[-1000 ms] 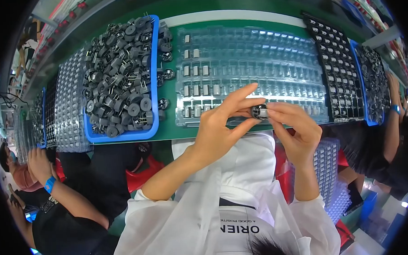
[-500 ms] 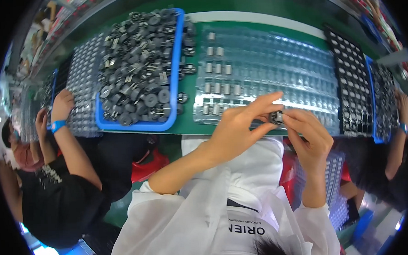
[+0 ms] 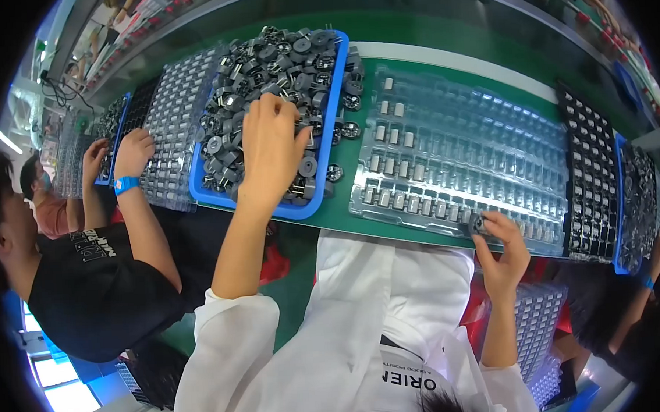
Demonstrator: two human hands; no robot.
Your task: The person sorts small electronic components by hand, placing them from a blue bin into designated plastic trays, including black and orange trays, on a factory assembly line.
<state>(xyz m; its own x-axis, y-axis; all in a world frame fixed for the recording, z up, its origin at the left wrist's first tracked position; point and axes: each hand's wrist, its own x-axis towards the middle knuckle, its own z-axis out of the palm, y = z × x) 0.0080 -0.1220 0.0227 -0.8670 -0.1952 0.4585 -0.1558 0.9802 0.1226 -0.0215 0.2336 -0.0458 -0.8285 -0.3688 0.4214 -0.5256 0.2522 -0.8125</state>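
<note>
Grey parts (image 3: 308,166) under curled left hand (image 3: 272,149), grip unclear; another part (image 3: 477,222) pinched in right hand (image 3: 504,257).

A loose white shirt (image 3: 236,335) covers a black-lettered white top (image 3: 397,394).

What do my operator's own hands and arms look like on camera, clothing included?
The left hand and right hand are both ungloved, with no band at either wrist. The left sleeve and right sleeve are white, loose and thin-looking, ending near the elbow. No markings show on either sleeve.
</note>
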